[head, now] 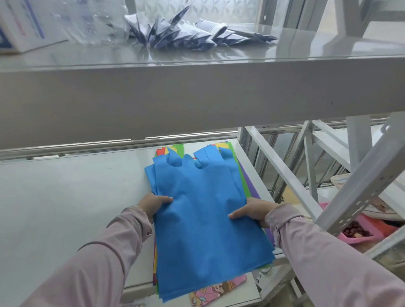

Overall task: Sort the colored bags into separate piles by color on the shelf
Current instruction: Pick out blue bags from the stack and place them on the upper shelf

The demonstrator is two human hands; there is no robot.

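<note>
While both thumbs press on top, the left hand (152, 204) and right hand (256, 211) grip the blue bags (206, 222) at lower centre, fingers curled beneath

Matt cloth bags (206, 224); glossy shelf (61, 204)

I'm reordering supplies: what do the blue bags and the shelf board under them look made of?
Blue bags: probably non-woven fabric, matte; the sheet dimples softly where gripped. Shelf board: smooth, pale, faintly glossy; painted metal or laminate, cannot tell which.
</note>
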